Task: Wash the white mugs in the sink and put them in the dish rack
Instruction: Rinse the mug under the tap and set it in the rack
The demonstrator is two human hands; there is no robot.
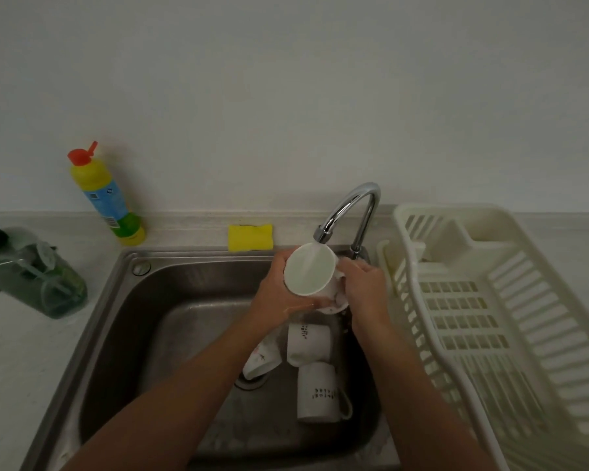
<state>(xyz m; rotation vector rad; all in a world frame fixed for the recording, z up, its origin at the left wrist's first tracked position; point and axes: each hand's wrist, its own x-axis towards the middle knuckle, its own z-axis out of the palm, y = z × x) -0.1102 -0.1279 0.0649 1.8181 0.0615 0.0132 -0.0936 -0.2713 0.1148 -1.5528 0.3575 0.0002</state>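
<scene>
While both hands (279,287) (364,287) grip wet mug (309,274) under tap (346,212), slip risk: drops onto mugs (308,345) below, chips.

dim, flat light | glare on faucet (351,212) | wide-angle edge bending | soft focus

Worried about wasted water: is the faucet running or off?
Running: a pale stream falls from the faucet into the white mug held beneath its spout.
</scene>
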